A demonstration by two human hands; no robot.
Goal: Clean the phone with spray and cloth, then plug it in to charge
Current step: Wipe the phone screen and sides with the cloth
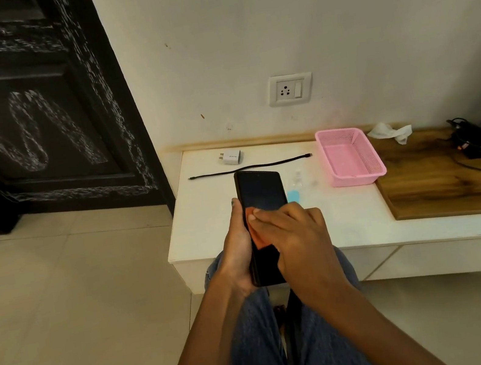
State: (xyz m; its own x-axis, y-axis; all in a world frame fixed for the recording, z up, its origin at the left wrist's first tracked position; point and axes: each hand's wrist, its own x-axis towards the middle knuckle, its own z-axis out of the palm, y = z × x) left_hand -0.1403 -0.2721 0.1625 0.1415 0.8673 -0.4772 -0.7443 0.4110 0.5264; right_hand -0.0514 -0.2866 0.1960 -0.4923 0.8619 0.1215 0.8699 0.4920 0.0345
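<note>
Slippage is the main risk, as I judge it: the slim black glass-fronted phone [264, 207] is held up in the air, over the person's lap and the front edge of the low white glossy bench [273, 231], w/ hard pale floor tiles [59, 294] below. The left hand [237, 247] wraps its fingers and thumb round the phone's left edge; the right hand [297, 236] presses a small orange-pink soft cloth [255, 228] flat on the screen w/ fingers fairly straight. Push too hard and the smooth, maybe damp slab could twist out of the left hand and drop. Any wetness at the port would also be bad before charging; can't tell if the screen is wet.

Largest to smallest otherwise: matt off-white wall w/ a white plastic wall socket and switch [290, 89]; bench top looks slick, w/ a wood-grain board [444, 178] at its right. The pink plastic mesh basket [350, 156], rectangular and perforated, sits well apart from the phone. The thin black charging cable [249, 167] lies straight, near the back; easy to snag. The small white boxy charger plug [231, 156] sits just behind it. The clear spray bottle w/ pale blue label [293, 190] is mostly hidden by the phone, so its shape is hard to read.
</note>
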